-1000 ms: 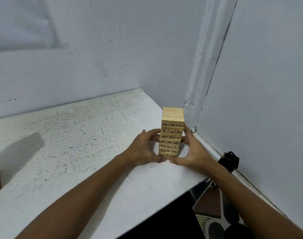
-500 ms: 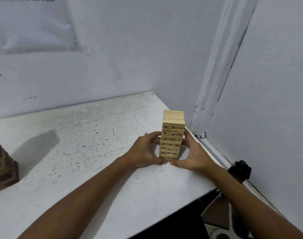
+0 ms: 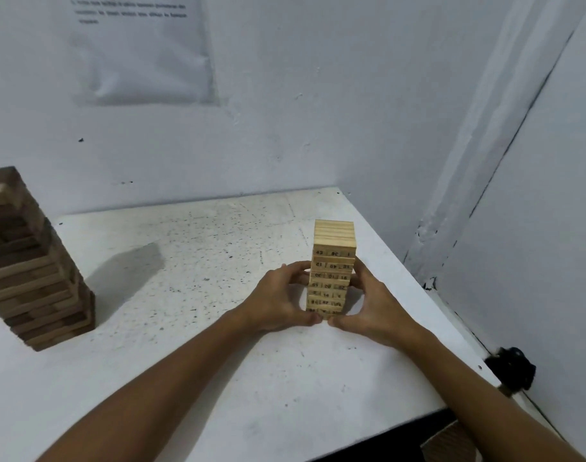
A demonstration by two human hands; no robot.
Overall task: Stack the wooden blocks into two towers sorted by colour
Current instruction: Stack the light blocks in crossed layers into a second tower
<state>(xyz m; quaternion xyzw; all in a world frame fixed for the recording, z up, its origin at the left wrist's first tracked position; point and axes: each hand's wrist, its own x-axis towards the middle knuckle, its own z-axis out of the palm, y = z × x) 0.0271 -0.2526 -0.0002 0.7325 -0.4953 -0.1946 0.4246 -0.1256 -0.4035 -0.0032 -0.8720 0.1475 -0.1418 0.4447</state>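
A tower of light wooden blocks (image 3: 333,251) with printed numbers stands upright near the right side of the white table (image 3: 191,361). My left hand (image 3: 278,303) grips its lower left side, fingers curled round the edge. My right hand (image 3: 374,305) grips the lower right side in the same way. Both thumbs meet at the tower's base. A taller tower of dark brown blocks (image 3: 28,261), with a few paler ones mixed in, leans slightly at the far left of the table.
White walls close the table in at the back and on the right. A paper sheet (image 3: 138,48) hangs on the back wall. A black object (image 3: 511,368) sits at the table's right edge by the wall. The table's front edge runs near my right forearm.
The view has swung up and to the left, bringing the dark tower and the wall paper into sight. Both hands stay on the light tower, which has not visibly shifted.
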